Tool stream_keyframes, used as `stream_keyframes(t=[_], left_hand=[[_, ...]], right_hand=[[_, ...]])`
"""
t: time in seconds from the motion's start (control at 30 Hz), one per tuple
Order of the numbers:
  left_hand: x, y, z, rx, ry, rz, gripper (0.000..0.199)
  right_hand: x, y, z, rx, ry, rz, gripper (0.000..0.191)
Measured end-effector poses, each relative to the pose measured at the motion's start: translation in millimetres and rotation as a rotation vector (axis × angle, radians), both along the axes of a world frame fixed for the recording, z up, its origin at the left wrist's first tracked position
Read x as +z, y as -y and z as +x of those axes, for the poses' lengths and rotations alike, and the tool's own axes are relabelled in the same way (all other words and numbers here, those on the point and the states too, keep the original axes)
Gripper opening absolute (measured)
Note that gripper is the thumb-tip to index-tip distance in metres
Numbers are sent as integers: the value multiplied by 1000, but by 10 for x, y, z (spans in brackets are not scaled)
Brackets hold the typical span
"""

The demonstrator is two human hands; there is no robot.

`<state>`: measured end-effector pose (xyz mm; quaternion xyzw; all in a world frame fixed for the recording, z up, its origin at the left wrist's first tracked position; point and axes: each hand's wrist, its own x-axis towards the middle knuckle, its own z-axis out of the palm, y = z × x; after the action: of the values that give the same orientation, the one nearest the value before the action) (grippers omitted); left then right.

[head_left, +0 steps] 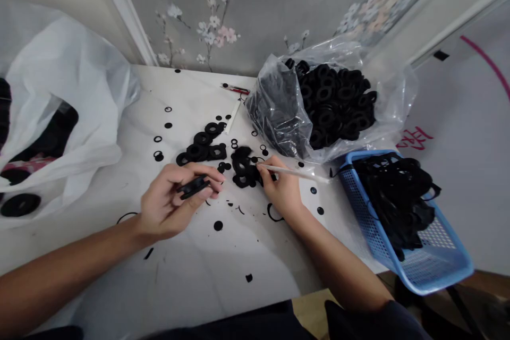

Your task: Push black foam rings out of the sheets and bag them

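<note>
Above a white tabletop [239,255], the left hand [169,202] pinches a couple of black rubber washers [193,187] between thumb and fingers, while the right hand [281,188] pinches a thin white stick [295,172], its end right at a loose heap of washers [243,167] — a blue mesh basket [434,280] of black pieces sits further right, near a clear plastic bag [274,111] of more.

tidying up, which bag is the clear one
The clear plastic bag at the far side of the table, heaped with black rings; the other, the white bag, lies at the left.
</note>
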<state>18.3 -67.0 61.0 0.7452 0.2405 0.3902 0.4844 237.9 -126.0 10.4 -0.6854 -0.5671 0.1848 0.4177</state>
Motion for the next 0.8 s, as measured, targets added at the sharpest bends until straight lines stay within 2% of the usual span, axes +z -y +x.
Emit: stream_keyframes(t=[0.07, 0.2, 0.3, 0.47, 0.57, 0.67, 0.8], left_hand=[[35, -6, 17, 37, -13, -204, 15], [9, -136, 95, 16, -155, -545, 25], [-61, -231, 117, 8, -197, -611, 28], [-97, -234, 139, -115, -150, -836, 18], [-102, -208, 162, -199, -125, -930, 22], [-136, -200, 164, -238, -148, -952, 26], [-193, -205, 158, -219, -193, -903, 27]], right_hand=[[1, -31, 25, -28, -73, 6, 17], [57, -49, 32, -32, -123, 164, 10], [132, 6, -6, -22, -147, 192, 8], [252, 140, -138, 113, -388, 7, 19], [280, 172, -214, 119, -506, -38, 19], [262, 166, -254, 130, -579, -49, 22], [210, 143, -262, 170, -705, -99, 23]])
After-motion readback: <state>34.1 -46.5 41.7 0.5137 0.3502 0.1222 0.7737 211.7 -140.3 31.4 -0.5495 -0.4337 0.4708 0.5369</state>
